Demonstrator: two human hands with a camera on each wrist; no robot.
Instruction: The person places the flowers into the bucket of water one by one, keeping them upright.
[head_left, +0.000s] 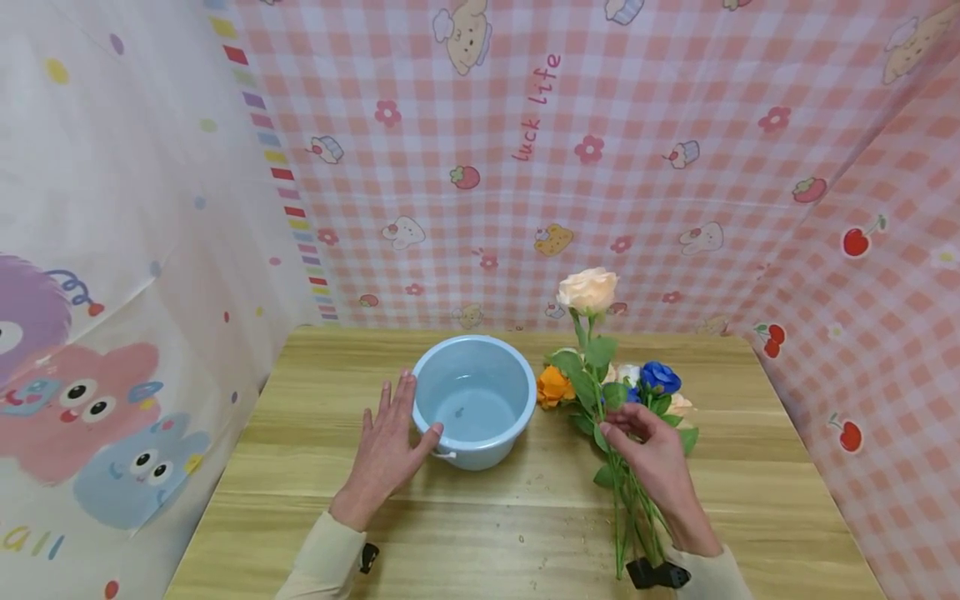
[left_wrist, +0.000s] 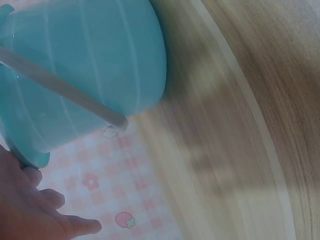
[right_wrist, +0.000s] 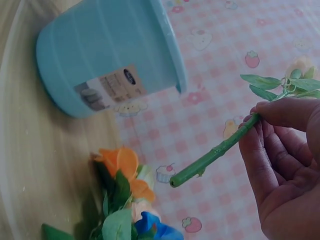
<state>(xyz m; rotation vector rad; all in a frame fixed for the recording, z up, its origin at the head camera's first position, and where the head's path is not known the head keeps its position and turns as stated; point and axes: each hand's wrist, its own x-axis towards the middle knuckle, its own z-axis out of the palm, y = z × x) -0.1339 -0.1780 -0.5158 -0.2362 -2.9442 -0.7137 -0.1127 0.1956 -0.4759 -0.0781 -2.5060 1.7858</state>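
A light blue plastic bucket (head_left: pixel 483 457) stands upright in the middle of the table, with a small puddle-like sheen inside. My left hand (head_left: pixel 390 450) lies against its left rim, fingers straight and spread. In the left wrist view the bucket's pale handle (left_wrist: pixel 65 90) hangs down its side. Between thumb and fingers, my right hand (head_left: pixel 656 458) pinches the green stem (right_wrist: pixel 215 152) of a peach artificial rose (head_left: pixel 588 292). Its bloom is raised above the other flowers, and the cut stem end shows in the right wrist view.
Several more artificial flowers lie right of the bucket, among them an orange one (head_left: pixel 555 387) and a blue one (head_left: pixel 661 377). Small crumbs dot the wooden table (head_left: pixel 540 533) in front. Patterned cloth (head_left: pixel 480 208) hangs behind and at both sides.
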